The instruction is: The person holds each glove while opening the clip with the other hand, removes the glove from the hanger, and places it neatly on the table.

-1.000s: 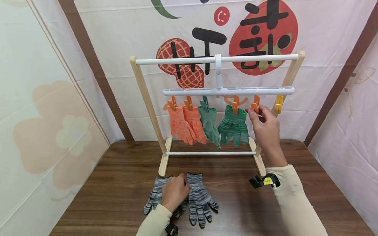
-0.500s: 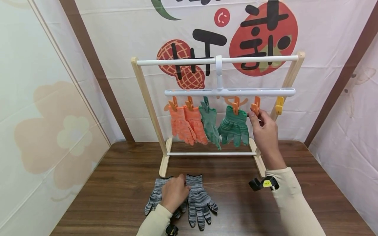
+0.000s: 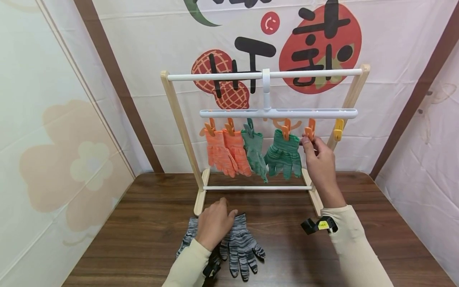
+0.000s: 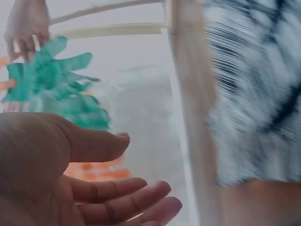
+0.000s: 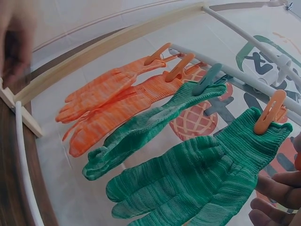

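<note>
My left hand (image 3: pixel 216 222) hovers over a pair of grey-and-black striped gloves (image 3: pixel 244 249) on the table; in the left wrist view its thumb and fingers are parted, with nothing between them. The left glove of the pair is mostly hidden under that hand and forearm. My right hand (image 3: pixel 320 161) is raised at the hanger and pinches the lower end of an orange clothespin (image 3: pixel 310 128) between thumb and fingers. Just left of it a green glove (image 5: pixel 188 169) hangs from another orange clothespin (image 5: pixel 270 112).
A second green glove (image 3: pixel 254 151) and two orange gloves (image 3: pixel 218 153) hang clipped further left. A yellow clothespin (image 3: pixel 338 129) is at the bar's right end. The white hanger bar (image 3: pixel 233 113) hangs from a wooden-legged rack (image 3: pixel 175 107) on the brown table (image 3: pixel 143 239).
My left hand has lifted off the grey gloves and shifted slightly forward, its fingers loosening. The right hand stays at the orange clothespin, almost unmoved.
</note>
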Demonstrator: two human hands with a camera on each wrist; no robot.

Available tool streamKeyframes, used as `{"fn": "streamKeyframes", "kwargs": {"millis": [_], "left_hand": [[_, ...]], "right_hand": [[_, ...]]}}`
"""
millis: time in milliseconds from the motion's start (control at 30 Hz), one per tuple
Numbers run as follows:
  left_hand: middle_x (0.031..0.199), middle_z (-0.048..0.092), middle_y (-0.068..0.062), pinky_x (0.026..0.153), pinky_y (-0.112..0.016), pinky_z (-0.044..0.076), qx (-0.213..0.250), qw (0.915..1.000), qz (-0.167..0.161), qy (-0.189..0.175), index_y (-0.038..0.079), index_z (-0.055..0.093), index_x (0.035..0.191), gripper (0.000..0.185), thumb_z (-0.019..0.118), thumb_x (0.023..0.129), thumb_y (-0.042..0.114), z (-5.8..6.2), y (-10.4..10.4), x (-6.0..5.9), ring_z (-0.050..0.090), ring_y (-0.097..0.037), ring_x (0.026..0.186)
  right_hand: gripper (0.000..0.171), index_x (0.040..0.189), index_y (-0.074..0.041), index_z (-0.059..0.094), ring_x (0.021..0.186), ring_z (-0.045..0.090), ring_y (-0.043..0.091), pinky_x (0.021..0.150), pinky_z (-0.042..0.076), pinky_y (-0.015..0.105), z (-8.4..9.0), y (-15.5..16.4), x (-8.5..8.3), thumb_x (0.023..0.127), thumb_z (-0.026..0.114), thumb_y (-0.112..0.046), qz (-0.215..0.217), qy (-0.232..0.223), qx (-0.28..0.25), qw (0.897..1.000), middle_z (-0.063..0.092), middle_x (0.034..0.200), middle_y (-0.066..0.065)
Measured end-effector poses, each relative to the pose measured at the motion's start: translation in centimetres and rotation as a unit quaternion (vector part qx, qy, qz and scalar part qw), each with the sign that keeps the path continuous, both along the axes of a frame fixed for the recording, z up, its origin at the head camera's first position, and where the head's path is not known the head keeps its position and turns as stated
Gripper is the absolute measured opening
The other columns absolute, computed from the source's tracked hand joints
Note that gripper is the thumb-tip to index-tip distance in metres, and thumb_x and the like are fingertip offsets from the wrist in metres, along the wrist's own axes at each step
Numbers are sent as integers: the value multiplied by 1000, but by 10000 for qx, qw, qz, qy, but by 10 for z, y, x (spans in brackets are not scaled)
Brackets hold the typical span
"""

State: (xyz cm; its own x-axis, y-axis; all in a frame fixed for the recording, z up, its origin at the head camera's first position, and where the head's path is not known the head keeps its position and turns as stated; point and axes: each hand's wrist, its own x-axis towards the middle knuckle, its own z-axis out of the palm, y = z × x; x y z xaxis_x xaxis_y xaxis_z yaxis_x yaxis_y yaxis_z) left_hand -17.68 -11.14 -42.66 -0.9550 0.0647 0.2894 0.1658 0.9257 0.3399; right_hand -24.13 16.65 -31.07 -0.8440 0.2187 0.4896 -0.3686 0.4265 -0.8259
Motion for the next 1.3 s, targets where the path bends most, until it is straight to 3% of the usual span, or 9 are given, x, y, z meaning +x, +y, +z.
{"fn": "streamKeyframes", "kwargs": {"millis": [167, 400, 700, 833, 1000, 1167, 1300], "left_hand": [[81, 68, -3, 45, -32, 42, 206, 9984, -443, 280, 7, 72, 105, 30, 76, 93, 35, 26, 18, -3, 57, -15, 54], [89, 69, 1, 57, -35, 50, 507, 9921, -1030, 509, 14, 71, 107, 25, 71, 96, 37, 68, 51, -2, 63, -16, 68], [99, 70, -3, 68, -35, 54, 1021, 9694, -1675, 1474, 9, 70, 113, 24, 66, 101, 29, 109, 89, -15, 66, -16, 79], [108, 69, -9, 78, -38, 55, 1308, 9585, -1744, 1839, 3, 69, 116, 25, 64, 102, 22, 119, 101, -26, 66, -21, 92], [119, 67, -13, 88, -42, 54, 1609, 9525, -1581, 2046, 0, 65, 124, 29, 63, 102, 19, 124, 111, -37, 66, -26, 105], [126, 64, -16, 93, -46, 53, 1838, 9510, -1518, 1968, -2, 60, 132, 36, 64, 102, 17, 124, 115, -42, 64, -29, 112], [133, 61, -18, 96, -47, 52, 2007, 9551, -1375, 1692, -5, 55, 138, 44, 64, 101, 17, 125, 118, -46, 63, -31, 118]], "right_hand": [[56, 128, 0, 64, 103, 59, 24, 90, 45, 38, -2, 2, -1, 107, 44, -48, 81, -8, -17, 10000, 67, 118, 16], [61, 134, 0, 62, 110, 62, 32, 97, 48, 49, -6, 4, -2, 108, 40, -50, 181, -33, -110, 9998, 66, 121, 21], [57, 129, 4, 64, 117, 60, 26, 101, 47, 46, -6, 4, -2, 110, 39, -43, 247, 40, -319, 9992, 67, 124, 20], [58, 127, 4, 66, 116, 61, 27, 100, 48, 46, -7, 3, -2, 110, 38, -44, 290, 96, -358, 9989, 68, 123, 21], [64, 127, 3, 68, 116, 63, 30, 101, 47, 49, -8, 2, -1, 109, 36, -49, 342, 160, -331, 9987, 68, 125, 20], [61, 131, 2, 66, 116, 63, 30, 101, 48, 48, -6, 1, -2, 110, 36, -47, 401, 283, -262, 9984, 68, 125, 19], [58, 131, -2, 67, 117, 63, 30, 100, 48, 51, -4, 0, -2, 109, 40, -48, 386, 309, -223, 9985, 68, 126, 17]]}}
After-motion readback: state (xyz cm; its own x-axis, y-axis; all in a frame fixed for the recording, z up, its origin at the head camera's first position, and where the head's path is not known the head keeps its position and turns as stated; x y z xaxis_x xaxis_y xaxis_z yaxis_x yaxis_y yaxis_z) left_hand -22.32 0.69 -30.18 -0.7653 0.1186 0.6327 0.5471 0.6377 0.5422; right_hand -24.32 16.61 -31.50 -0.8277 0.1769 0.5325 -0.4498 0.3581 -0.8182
